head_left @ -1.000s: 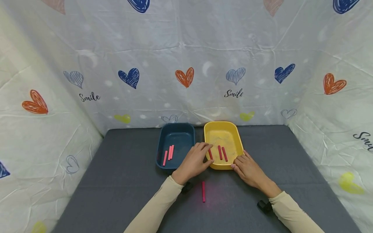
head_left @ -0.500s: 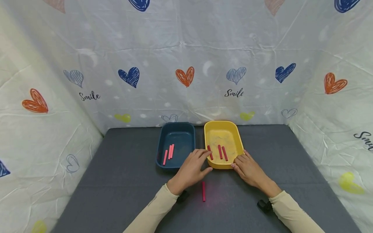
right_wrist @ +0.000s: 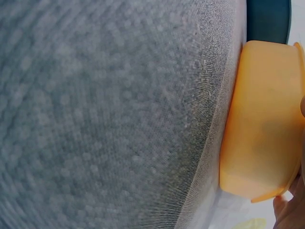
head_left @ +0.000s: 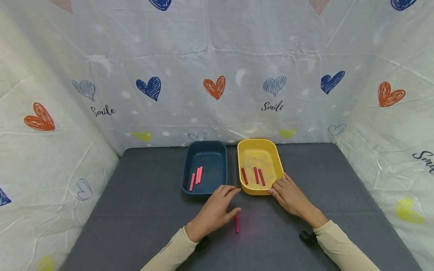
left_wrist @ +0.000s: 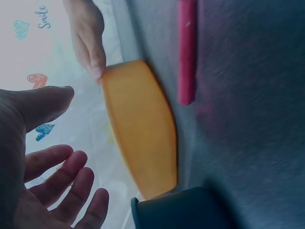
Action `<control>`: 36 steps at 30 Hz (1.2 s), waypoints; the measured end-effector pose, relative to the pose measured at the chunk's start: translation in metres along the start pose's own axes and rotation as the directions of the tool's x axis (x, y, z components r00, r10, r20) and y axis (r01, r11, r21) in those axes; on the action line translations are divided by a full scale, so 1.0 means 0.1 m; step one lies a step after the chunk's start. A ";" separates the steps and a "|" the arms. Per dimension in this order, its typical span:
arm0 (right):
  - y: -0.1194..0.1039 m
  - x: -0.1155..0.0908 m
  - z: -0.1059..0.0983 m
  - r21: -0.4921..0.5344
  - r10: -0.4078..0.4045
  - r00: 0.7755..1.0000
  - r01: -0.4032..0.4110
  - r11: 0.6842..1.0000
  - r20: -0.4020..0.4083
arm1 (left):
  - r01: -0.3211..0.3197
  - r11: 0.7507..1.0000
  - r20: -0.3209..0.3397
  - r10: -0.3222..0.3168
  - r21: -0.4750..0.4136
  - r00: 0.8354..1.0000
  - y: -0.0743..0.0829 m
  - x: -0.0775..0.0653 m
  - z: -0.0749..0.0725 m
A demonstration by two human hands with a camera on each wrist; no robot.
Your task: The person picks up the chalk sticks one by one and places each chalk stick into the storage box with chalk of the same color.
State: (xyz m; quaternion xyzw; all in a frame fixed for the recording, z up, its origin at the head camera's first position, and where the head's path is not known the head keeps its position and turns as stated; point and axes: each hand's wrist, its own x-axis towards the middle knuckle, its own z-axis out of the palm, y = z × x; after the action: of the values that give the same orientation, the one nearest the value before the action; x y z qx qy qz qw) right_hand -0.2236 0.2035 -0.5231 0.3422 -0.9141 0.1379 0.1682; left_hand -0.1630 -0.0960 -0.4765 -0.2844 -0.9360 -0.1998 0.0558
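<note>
My left hand (head_left: 211, 212) hovers over the table in front of the two trays, fingers and thumb spread apart with nothing between them. Just beyond its thumb, a slim red stick (head_left: 237, 226) lies on the table; the left wrist view shows this stick (left_wrist: 187, 57) as a plain cylinder. With thumb and fingers, my right hand (head_left: 291, 195) grips the near right corner of a yellow tray (head_left: 259, 150). Inside that tray are three dark red sticks (head_left: 256, 175). The blue tray (head_left: 207, 152) to its left holds three lighter pink sticks (head_left: 198, 175).
Both trays stand near the back edge of a dark grey table (head_left: 149, 180). A white curtain (head_left: 183, 105) with printed hearts rises behind the table and along its sides.
My left hand has drawn back from above the yellow tray, toward me and leftward, bringing that tray's left stick fully into view. My right hand stays on the yellow tray's corner.
</note>
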 end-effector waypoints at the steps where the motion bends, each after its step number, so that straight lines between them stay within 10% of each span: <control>1: 0.00 0.00 0.00 -0.002 0.002 1.000 -0.002 1.000 0.003 | -0.002 1.000 0.000 0.002 -0.005 1.000 0.00 -0.03 0.01; 15: 0.00 0.00 0.01 -0.004 0.006 1.000 -0.006 1.000 0.006 | 0.156 0.971 0.195 -0.120 -0.182 0.973 -0.07 -0.21 0.14; 36: -0.01 0.00 -0.01 0.003 0.016 1.000 -0.016 1.000 0.023 | 0.236 0.961 0.333 -0.178 -0.143 0.926 -0.04 -0.23 0.29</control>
State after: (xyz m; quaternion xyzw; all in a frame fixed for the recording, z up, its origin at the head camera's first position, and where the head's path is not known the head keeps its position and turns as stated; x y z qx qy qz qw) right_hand -0.2224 0.2031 -0.5224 0.3368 -0.9184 0.1366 0.1561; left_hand -0.1459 -0.0993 -0.5096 -0.2159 -0.9355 -0.2405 -0.1426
